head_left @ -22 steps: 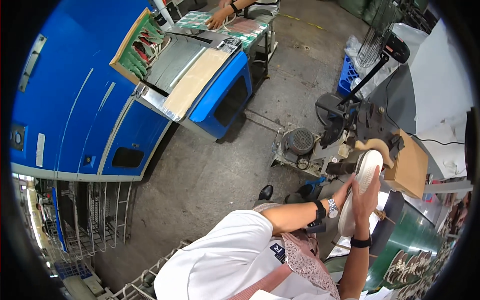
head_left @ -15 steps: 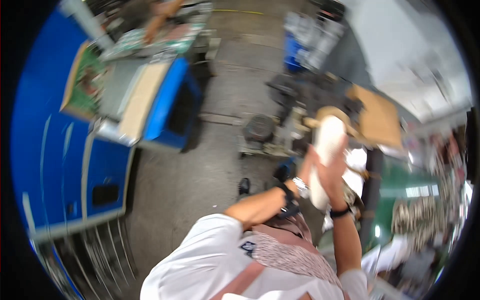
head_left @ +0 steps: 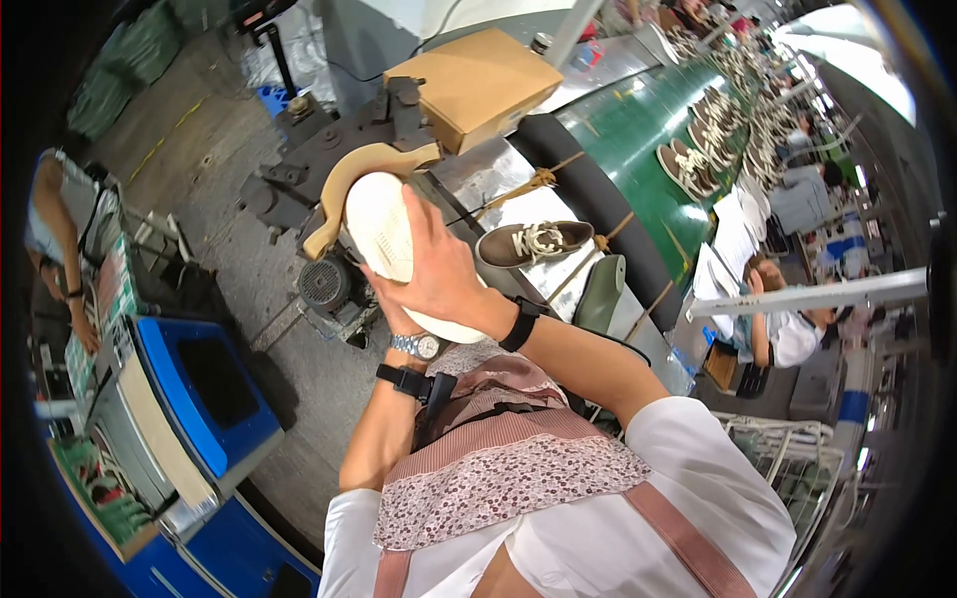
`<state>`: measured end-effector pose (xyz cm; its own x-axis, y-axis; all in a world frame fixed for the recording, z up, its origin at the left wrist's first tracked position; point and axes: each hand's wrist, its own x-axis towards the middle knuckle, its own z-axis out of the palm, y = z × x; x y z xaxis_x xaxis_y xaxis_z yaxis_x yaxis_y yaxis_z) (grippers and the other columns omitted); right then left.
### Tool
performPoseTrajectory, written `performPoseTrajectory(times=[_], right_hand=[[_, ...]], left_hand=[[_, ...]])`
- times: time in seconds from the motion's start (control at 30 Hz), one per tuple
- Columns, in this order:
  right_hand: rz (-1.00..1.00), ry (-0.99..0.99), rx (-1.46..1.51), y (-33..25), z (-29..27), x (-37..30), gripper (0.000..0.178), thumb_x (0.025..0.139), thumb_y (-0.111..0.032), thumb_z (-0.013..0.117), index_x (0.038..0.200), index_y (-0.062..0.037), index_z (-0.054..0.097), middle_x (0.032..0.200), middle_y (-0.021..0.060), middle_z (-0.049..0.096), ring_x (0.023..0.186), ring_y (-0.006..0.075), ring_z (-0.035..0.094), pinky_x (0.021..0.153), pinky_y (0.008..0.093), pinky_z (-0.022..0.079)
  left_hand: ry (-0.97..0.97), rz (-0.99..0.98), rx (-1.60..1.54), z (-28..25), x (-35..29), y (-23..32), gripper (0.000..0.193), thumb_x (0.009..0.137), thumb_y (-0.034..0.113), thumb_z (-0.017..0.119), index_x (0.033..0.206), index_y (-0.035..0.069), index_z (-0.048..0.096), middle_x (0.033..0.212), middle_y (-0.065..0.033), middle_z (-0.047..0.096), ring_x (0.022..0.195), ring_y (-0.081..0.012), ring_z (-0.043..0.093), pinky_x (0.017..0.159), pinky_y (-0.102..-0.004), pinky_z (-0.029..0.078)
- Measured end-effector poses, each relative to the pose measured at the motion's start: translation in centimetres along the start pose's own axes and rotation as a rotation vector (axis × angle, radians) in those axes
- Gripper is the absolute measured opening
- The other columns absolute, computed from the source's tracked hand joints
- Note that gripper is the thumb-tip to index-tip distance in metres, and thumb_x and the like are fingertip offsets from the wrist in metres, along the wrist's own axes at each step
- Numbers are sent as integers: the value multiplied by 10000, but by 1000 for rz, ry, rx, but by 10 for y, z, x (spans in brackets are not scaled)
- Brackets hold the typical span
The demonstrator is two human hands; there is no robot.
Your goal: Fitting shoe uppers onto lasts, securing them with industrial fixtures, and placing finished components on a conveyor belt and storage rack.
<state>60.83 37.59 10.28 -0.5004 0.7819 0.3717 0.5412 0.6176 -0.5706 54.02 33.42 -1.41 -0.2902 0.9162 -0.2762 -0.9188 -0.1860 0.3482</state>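
Note:
A shoe (head_left: 377, 224) is between my hands with its white sole turned up; its upper is mostly hidden. My right hand (head_left: 444, 267) is closed over the sole's right edge, its thumb lying across the sole. Lower down, my left hand (head_left: 393, 305) grips the other side, largely hidden behind the shoe. The toe end lies against or just in front of a curved tan pad (head_left: 344, 179) on a dark metal machine (head_left: 304, 149); contact cannot be told. To the right lie a brown laced shoe (head_left: 533, 242) and a dark green shoe last (head_left: 602, 289).
A closed cardboard box (head_left: 483, 80) stands beyond the machine. A green conveyor belt (head_left: 623, 130) carries several brown shoes (head_left: 688, 167). On the left is a blue machine (head_left: 204, 389), with another person's arm (head_left: 72, 239) behind it. A motor (head_left: 324, 284) sits low beside the pad.
My view has turned to the right, bringing the conveyor and the brown shoe into sight. Both hands still hold the white-soled shoe near the curved pad.

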Motion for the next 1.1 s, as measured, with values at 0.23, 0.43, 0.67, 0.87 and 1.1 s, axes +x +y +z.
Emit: performPoseTrajectory(times=[0.23, 0.43, 0.67, 0.87, 1.1], right_hand=[[509, -63, 824, 8, -14, -61, 787, 979, -399, 628, 1567, -17, 270, 1351, 172, 547, 1217, 267, 573, 986, 420, 494], [989, -446, 1705, 6, 64, 9, 594, 961, -602, 590, 1249, -87, 652, 1161, 73, 705, 957, 203, 678, 883, 380, 557], [761, -432, 1687, 16, 38, -7, 744, 859, -493, 728, 1410, -60, 478, 1242, 104, 576, 1091, 199, 588, 923, 356, 507], [593, -22, 959, 117, -117, -79, 1067, 708, -347, 921, 1506, 30, 321, 1402, 160, 494, 1339, 269, 468, 1138, 380, 369], [1122, 623, -61, 277, -203, -238, 987, 660, -269, 896, 1452, -62, 344, 1307, 206, 602, 1175, 364, 630, 987, 437, 508]], left_hand=[[-157, -359, 256, -45, -78, 77, 888, 991, 738, 342, 1563, 60, 355, 1530, -162, 485, 1345, -324, 527, 1124, -458, 437], [-176, -433, 908, -54, -132, 161, 647, 759, 247, 804, 1258, -114, 604, 1079, -147, 723, 880, -212, 732, 765, -324, 602], [-58, -620, 1447, -70, -133, 158, 581, 648, 113, 962, 1120, -68, 676, 1044, -104, 737, 934, -162, 687, 828, -308, 562], [-271, -476, 1686, -43, -48, 47, 688, 636, 200, 963, 1183, -32, 616, 1087, -109, 705, 956, -194, 662, 867, -332, 541], [-663, -396, 1940, 96, 26, -142, 1002, 614, 257, 964, 1454, 13, 475, 1235, -223, 690, 1138, -313, 677, 961, -390, 538]])
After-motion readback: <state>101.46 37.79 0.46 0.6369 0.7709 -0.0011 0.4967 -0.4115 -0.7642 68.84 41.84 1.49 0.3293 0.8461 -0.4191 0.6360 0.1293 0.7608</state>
